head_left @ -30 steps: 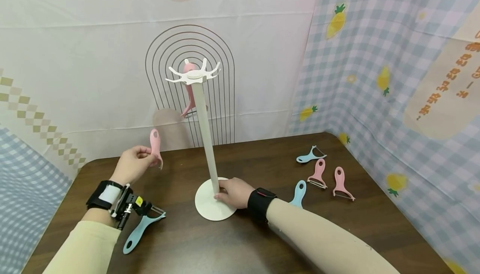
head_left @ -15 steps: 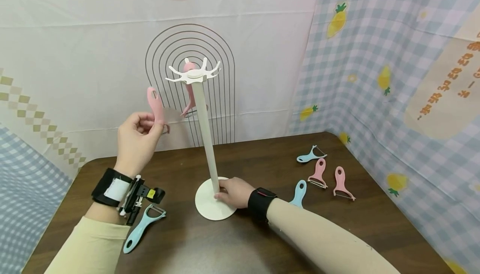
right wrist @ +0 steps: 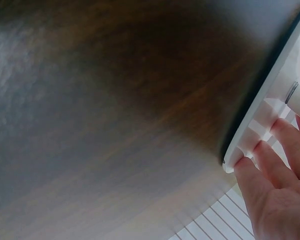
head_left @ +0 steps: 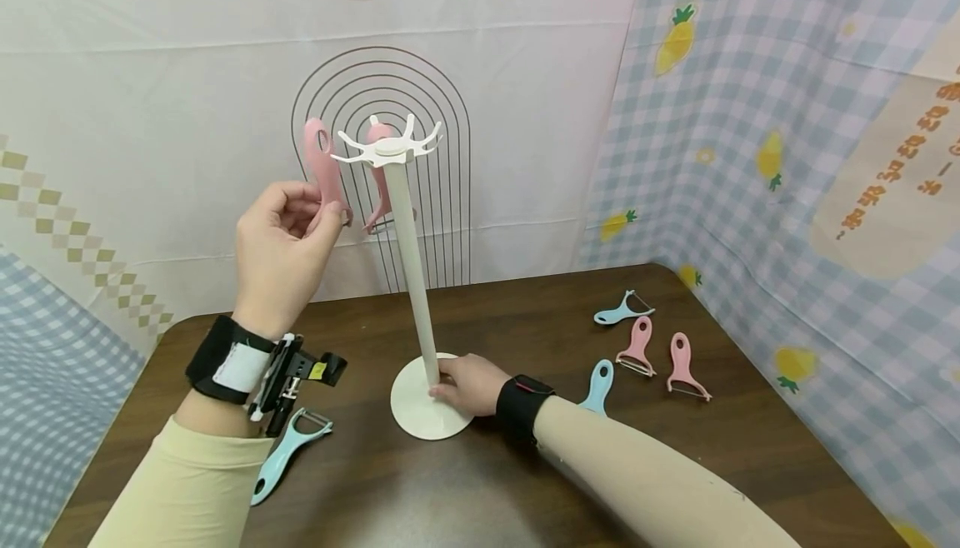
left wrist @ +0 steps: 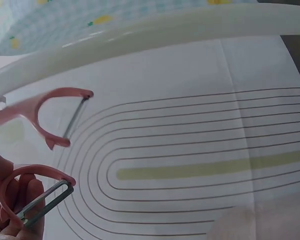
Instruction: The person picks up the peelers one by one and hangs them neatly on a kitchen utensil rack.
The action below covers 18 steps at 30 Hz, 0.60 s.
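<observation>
On the dark surface (head_left: 480, 498) stands a white stand (head_left: 412, 265), its round base (head_left: 427, 421) best pinned flat throughout. The right hand (head_left: 471, 386) has bent fingers holding the pole's foot. The left hand (head_left: 285, 240) pinches a pink peeler (head_left: 324, 169) in its fingers, handle up, near the stand's left arms (head_left: 352, 160); contact is unclear. The hung peeler (head_left: 381, 190) just right calls for gentle moves. Squaring the handle's hole (head_left: 323, 141) to an arm tip should help.
</observation>
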Motion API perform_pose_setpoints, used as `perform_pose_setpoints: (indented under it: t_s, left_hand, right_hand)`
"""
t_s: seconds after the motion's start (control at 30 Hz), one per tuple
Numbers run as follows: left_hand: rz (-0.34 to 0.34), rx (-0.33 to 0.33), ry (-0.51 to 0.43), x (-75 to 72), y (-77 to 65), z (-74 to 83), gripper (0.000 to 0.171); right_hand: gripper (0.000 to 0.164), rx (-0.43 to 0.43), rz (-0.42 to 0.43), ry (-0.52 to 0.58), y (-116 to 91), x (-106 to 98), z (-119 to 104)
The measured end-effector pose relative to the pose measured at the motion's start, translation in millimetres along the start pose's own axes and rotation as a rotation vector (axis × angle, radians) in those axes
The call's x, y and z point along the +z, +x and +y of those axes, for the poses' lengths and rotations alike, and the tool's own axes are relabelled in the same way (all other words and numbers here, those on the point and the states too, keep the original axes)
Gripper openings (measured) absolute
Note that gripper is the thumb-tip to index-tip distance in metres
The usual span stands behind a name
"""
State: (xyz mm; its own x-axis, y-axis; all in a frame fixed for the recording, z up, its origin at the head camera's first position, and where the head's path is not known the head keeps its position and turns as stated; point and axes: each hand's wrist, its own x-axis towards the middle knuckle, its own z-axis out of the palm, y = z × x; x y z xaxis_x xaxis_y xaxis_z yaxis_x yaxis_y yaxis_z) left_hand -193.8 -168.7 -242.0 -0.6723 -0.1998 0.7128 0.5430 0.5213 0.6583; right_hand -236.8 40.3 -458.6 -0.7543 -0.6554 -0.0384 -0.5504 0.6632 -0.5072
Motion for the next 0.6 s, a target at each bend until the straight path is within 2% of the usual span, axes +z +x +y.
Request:
perform_pose_setpoints:
  t_s: [0.27, 0.5, 0.6]
  left_hand:
    - [-0.001, 0.034, -0.015, 3.7, 1.0, 10.7, 0.017]
    - [-0.012, 0.051, 0.012, 8.7, 3.7, -9.2, 0.016]
    - [-0.016, 0.056, 0.021, 8.9, 2.7, -7.1, 0.016]
  right_hand:
    - [0.031, -0.012, 0.003, -0.012, 1, 1, 1]
    - [0.031, -0.023, 0.008, -0.017, 2, 5, 5]
    - [0.031, -0.023, 0.009, -0.018, 2, 4, 5]
